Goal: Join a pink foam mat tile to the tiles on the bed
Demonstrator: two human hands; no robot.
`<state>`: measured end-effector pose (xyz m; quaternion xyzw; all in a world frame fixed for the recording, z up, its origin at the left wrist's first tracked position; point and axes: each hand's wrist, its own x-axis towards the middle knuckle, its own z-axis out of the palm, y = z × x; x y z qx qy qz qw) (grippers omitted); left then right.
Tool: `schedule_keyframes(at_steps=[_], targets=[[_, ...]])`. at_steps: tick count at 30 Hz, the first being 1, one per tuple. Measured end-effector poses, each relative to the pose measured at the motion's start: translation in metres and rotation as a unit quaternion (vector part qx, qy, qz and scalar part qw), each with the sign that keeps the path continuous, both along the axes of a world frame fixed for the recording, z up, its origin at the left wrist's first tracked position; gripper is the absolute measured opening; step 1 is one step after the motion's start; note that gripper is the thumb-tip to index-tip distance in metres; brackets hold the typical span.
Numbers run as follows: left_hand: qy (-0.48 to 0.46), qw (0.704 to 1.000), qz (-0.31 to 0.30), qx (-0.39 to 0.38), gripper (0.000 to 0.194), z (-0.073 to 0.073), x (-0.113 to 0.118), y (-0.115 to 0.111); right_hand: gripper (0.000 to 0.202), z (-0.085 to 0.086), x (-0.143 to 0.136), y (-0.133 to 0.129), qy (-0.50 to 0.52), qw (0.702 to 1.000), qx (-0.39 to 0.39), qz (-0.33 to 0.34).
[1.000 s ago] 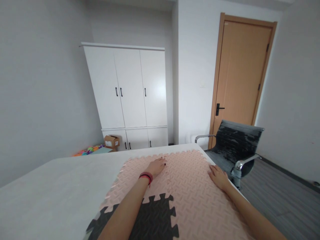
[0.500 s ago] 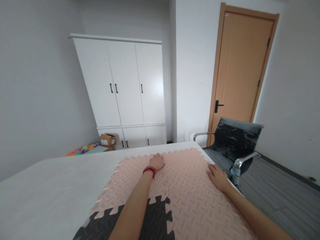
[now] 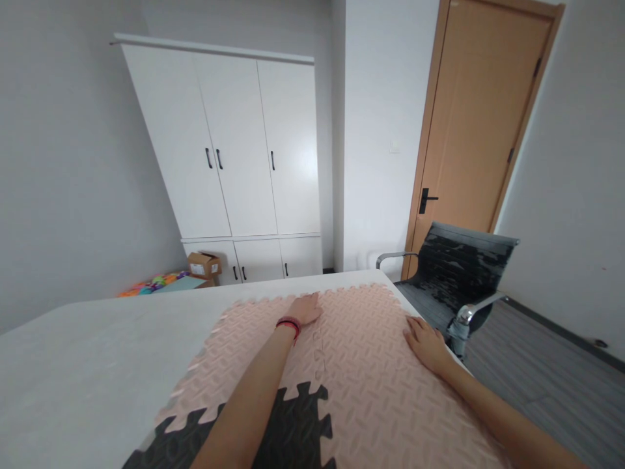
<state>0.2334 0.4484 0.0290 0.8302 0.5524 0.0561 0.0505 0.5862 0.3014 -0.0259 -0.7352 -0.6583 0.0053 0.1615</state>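
So the person is leaning over the worktop (image 3: 73, 365), which has a pale cloth over it, with both palms down on a spread of pink foam puzzle mats (image 3: 371, 378). The left hand (image 3: 305, 309) is flat near the far toothed edge, right about where the seam between two pink tiles runs, fingers loosely together and just pressing, no pinch on anything. Red band on that wrist. The right hand (image 3: 426, 342) sits at the right border, fingers spread flat, also only resting on the foam. Looks to me like the palms are there to keep the tiles flat and the joint closed, since that seam (image 3: 319, 348) shows as a faint line below the left hand.

A black mat tile (image 3: 288, 433) is locked into the near edge of the pink ones, under the left forearm.

The mats' right edge runs close to the worktop's right edge, and a worn black office chair (image 3: 454, 273) stands just past that corner, so not much slack there. Left side has loads of bare cloth. Behind are a white cupboard (image 3: 234, 150), a small cardboard box (image 3: 204, 264) and a wooden door (image 3: 481, 117)
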Motion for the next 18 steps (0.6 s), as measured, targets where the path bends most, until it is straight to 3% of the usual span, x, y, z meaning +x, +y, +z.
schedule_keyframes(at_steps=[5,9,15,18], targets=[[0.001,0.997,-0.022,-0.077,0.042,0.015,-0.016,0.006,0.055,0.003,0.0,0.0,0.001,1.0,-0.01,-0.006],[0.028,0.99,-0.072,-0.12,0.051,0.026,-0.032,0.006,0.055,0.003,0.0,0.0,0.005,1.0,-0.013,-0.005],[0.064,0.989,-0.095,-0.09,0.076,0.017,-0.04,-0.002,0.054,0.003,-0.001,0.0,0.008,1.0,0.0,-0.002],[0.081,0.99,-0.099,-0.062,0.082,0.021,-0.034,-0.006,0.053,0.004,-0.002,-0.001,0.011,1.0,0.0,-0.001]])
